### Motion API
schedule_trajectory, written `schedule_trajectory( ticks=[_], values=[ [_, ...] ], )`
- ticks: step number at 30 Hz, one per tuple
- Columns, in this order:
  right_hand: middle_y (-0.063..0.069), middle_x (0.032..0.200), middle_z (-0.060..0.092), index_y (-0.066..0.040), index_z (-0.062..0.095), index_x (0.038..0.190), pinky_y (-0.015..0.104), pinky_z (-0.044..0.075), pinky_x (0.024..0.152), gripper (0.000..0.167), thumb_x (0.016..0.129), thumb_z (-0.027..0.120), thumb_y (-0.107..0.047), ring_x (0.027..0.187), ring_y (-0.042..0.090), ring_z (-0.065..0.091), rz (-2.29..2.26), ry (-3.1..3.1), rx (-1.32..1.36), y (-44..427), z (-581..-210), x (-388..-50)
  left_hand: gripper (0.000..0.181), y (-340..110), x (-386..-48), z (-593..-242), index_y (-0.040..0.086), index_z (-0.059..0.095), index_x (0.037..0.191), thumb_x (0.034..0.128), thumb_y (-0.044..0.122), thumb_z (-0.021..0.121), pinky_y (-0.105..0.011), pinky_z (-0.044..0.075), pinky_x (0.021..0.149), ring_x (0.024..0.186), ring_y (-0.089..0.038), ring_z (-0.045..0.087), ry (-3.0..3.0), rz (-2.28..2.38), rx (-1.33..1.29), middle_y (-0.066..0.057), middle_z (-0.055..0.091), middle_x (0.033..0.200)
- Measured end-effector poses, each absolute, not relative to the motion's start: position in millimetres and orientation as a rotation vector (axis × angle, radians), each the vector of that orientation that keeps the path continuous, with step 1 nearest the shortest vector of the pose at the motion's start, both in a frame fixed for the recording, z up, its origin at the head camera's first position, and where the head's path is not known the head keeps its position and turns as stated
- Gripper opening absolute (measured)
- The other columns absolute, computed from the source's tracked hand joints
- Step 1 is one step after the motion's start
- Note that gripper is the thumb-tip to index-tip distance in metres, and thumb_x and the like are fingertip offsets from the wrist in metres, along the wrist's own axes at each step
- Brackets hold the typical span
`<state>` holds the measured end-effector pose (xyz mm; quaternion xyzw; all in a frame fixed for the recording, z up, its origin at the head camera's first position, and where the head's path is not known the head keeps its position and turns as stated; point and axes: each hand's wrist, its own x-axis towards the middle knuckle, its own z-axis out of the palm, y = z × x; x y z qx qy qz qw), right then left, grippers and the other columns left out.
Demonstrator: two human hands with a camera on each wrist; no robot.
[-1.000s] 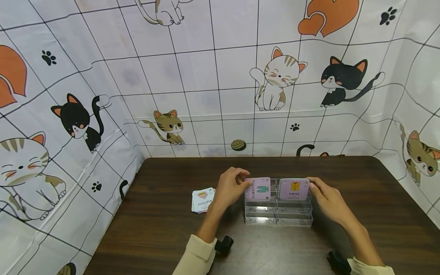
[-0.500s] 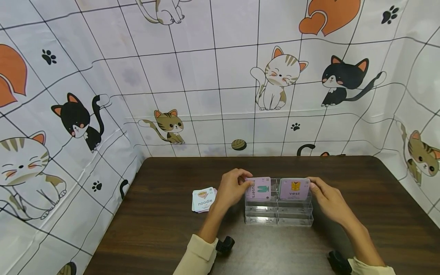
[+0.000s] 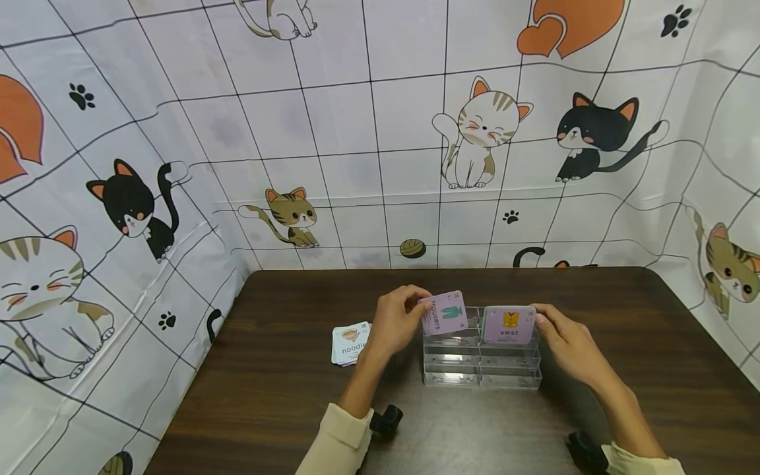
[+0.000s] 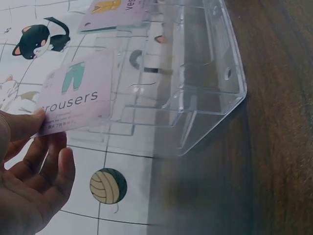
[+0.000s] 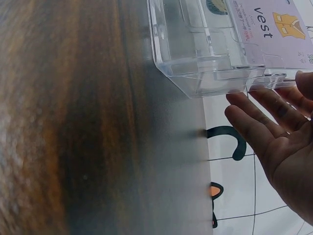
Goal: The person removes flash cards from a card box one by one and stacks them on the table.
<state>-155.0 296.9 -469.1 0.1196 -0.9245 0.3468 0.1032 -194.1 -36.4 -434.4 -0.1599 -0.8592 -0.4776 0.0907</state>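
Between thumb and fingers, the left hand point(image 3: 396, 322) pinches the left edge of the purple "trousers" card point(image 3: 446, 313), which is tilted above the rack's upper left slot. The same card point(image 4: 78, 93) shows its teal trousers picture in the left wrist view. A clear tiered rack point(image 3: 479, 379) stands on the table, with the purple "vest" card point(image 3: 508, 326) upright in its upper right slot. At the rack's right side, the right hand point(image 3: 570, 344) touches the upper corner; in the right wrist view its fingers point(image 5: 266, 115) are extended along the rack's edge point(image 5: 195, 81).
A small pile of cards with "noodle" on top point(image 3: 350, 342) lies left of the rack, partly behind the left wrist. The dark wooden table point(image 3: 285, 396) meets a white cloth backdrop point(image 3: 332, 132) with cat drawings at its far edge.
The left hand has raised the "trousers" card slightly out of its place in the rack and tilted it. The right hand and the "vest" card have stayed where they were.
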Motion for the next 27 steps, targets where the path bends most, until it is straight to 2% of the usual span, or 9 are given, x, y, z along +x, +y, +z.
schedule_trajectory(
  ticks=[11,18,27],
  values=[
    [0.023,0.111,0.077,-0.002,0.06,0.139,0.064,0.055,0.083,0.032,0.117,0.045,-0.018,0.103,0.04,0.072,1.034,-2.723,0.362,297,-468,-155,0.013,-46,-190,-422,0.008,0.078,0.114,0.1017,0.011,0.073,-0.023,0.052,0.075,0.084,-0.012,0.063,-2.499,-1.51,-0.433,-0.009,0.077,0.1],
    [0.016,0.109,0.078,-0.005,0.062,0.138,0.046,0.057,0.078,0.03,0.116,0.047,-0.018,0.098,0.02,0.07,0.998,-2.735,0.357,297,-469,-155,0.013,-51,-190,-423,0.008,0.078,0.113,0.103,0.012,0.072,-0.021,0.049,0.068,0.077,-0.011,0.063,-2.498,-1.522,-0.43,-0.01,0.078,0.096],
    [0.016,0.111,0.078,-0.005,0.062,0.138,0.046,0.057,0.078,0.03,0.116,0.047,-0.019,0.098,0.019,0.07,1.001,-2.748,0.34,297,-468,-154,0.013,-56,-189,-423,0.009,0.078,0.114,0.1031,0.012,0.072,-0.022,0.048,0.068,0.077,-0.012,0.063,-2.489,-1.516,-0.429,-0.009,0.078,0.095]
  ],
)
